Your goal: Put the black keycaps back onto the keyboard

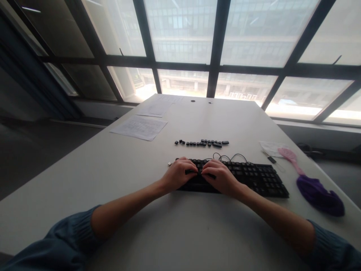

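Note:
A black keyboard (254, 178) lies on the white table (126, 180), its left half partly covered by my hands. My left hand (180, 173) rests on the left part of it, thumb and fingers drawn together near the keys. Close beside it, my right hand (220, 176) is bent the same way, fingertips at the keys. Whatever lies between the fingertips of either hand is too small and dark to make out. Behind the keyboard, several loose black keycaps (194, 143) stand in uneven rows. A small light-coloured piece (169, 164) sits by the keyboard's left back corner.
Printed papers (139, 127) lie at the back left. On the right are a pink brush (291, 159), a purple cloth item (320, 195), a clear bag (272, 148) and a small tool (271, 159). A thin black cable (239, 155) loops behind the keyboard. Large windows stand beyond the table.

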The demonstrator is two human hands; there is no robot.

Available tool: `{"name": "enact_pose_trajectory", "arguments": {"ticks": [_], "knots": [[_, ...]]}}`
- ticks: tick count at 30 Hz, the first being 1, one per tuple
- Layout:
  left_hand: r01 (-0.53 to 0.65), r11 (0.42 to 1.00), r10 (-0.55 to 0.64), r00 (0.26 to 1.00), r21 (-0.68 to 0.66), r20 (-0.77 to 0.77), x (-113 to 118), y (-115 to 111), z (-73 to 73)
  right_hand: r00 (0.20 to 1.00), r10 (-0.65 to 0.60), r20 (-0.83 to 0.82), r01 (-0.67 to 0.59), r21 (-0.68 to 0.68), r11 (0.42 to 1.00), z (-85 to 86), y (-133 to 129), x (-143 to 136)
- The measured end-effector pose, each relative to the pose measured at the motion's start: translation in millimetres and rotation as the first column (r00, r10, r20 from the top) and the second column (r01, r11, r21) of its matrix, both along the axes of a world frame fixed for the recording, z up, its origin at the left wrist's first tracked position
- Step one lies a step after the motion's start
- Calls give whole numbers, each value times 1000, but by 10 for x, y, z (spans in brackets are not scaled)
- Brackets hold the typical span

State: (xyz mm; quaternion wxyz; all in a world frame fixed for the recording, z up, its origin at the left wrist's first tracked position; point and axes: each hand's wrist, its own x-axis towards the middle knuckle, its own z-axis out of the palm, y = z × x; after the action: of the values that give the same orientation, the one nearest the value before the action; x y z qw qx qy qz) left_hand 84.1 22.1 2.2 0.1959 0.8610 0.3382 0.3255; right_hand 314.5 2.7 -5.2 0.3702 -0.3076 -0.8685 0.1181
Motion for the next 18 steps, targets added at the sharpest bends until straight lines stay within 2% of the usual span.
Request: {"name": "enact_pose_trajectory", "arguments": {"ticks": [6, 14, 18], "knots": [[12, 999, -12, 1000, 37, -11, 15, -41, -48, 1000, 5, 17, -5, 7, 1000, -86, -9, -16], [67, 995, -63, 997, 79, -55, 6, -59, -48, 998, 16, 65, -19, 39, 999, -88, -25, -16], [60, 992, -47, 992, 110, -118, -1, -58, -41, 997, 16, 76, -18, 27, 999, -91, -20, -7]]}}
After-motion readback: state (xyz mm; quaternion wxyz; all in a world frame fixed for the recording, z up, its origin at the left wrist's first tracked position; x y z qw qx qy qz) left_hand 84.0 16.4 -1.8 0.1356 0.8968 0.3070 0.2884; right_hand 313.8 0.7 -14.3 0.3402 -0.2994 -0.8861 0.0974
